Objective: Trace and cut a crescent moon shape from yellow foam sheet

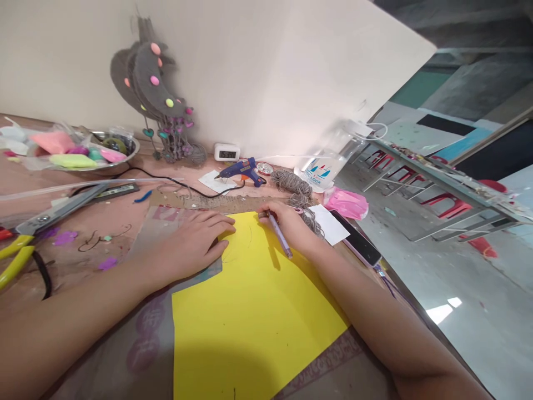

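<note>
Left hand [194, 241]: fingers laid out, thumb apart; we should press evenly.
Right hand [293, 225]: pinching the pen [281, 236]; we should grip lightly, its tip perhaps behind our fingers.
Yellow sheet [258, 316]: beneath both hands.
Count: one sheet, one pen, one glue gun [245, 169] beyond our hands.

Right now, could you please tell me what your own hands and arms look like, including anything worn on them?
My left hand and right hand are bare, with no glove, ring or bracelet visible. The left forearm and right forearm show no sleeve or watch. Nail details are too small to tell.
</note>
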Demonstrator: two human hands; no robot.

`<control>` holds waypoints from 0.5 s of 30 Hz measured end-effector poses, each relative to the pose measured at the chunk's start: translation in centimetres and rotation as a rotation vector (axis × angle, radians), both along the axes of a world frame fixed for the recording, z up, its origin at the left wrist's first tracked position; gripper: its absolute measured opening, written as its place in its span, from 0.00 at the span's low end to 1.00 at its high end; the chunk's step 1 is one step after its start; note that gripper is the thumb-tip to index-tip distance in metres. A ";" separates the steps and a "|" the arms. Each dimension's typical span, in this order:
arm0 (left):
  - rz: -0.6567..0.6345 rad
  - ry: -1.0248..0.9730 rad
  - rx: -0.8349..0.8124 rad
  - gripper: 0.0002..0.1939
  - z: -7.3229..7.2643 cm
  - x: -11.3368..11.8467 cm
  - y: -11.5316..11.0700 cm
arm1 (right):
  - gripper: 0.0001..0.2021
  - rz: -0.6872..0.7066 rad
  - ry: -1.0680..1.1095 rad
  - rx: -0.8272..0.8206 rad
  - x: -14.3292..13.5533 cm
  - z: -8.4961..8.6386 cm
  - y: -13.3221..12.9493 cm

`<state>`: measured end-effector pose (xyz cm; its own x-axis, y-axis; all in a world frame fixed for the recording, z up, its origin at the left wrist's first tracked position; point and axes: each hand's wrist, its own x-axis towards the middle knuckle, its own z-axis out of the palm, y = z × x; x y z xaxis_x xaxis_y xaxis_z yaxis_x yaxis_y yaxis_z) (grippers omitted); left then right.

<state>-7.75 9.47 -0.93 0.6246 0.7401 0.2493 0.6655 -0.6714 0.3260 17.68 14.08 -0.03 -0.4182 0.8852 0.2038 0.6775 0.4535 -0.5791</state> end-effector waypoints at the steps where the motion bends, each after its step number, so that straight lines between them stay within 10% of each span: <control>1: -0.002 0.009 0.002 0.15 0.0 0.0 0.0 | 0.09 -0.003 0.008 -0.045 -0.1 0.4 -0.3; 7: -0.009 0.017 0.014 0.15 -0.1 0.1 0.0 | 0.08 0.083 -0.037 -0.247 -1.4 2.7 -3.3; 15: -0.015 0.044 0.042 0.14 0.0 0.2 0.0 | 0.09 0.094 0.004 0.068 -2.7 0.6 -2.7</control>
<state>-7.58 9.43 -0.89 0.6463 0.7202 0.2524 0.6685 -0.6938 0.2679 15.03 11.39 0.62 -0.4978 0.8263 0.2635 0.6282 0.5529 -0.5474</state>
